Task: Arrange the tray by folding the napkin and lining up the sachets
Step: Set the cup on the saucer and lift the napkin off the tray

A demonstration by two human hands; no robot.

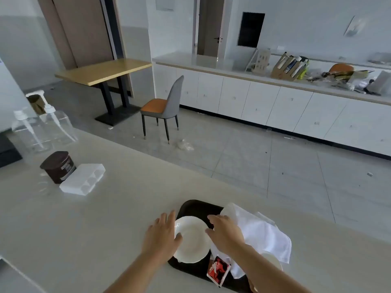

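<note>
Left hand (161, 234) is spread open, palm down, at the left edge of the white plate (191, 240), thumb lying on the plate rim, fingers fanned toward the far side; it grips nothing. Right hand (225, 233) is also open and loosely curved, fingers over the right side of the plate, back of the hand just beside or against the napkin (260, 233); can't tell if it touches the cloth, nothing pinched in it. Plate sits on the dark tray (196, 206), left half. White napkin lies rumpled and unfolded across the tray's right side, spilling past the right rim onto the counter (105, 218). One red sachet (218, 271) lies at the near edge of the tray, partly tucked under the napkin, just left of the right forearm. Part of a second white dish (274, 260) shows under the napkin, near right. Far left on the counter: a brown jar (58, 167) touching a white plastic box (82, 181), clear pump bottles (42, 130) behind them.
</note>
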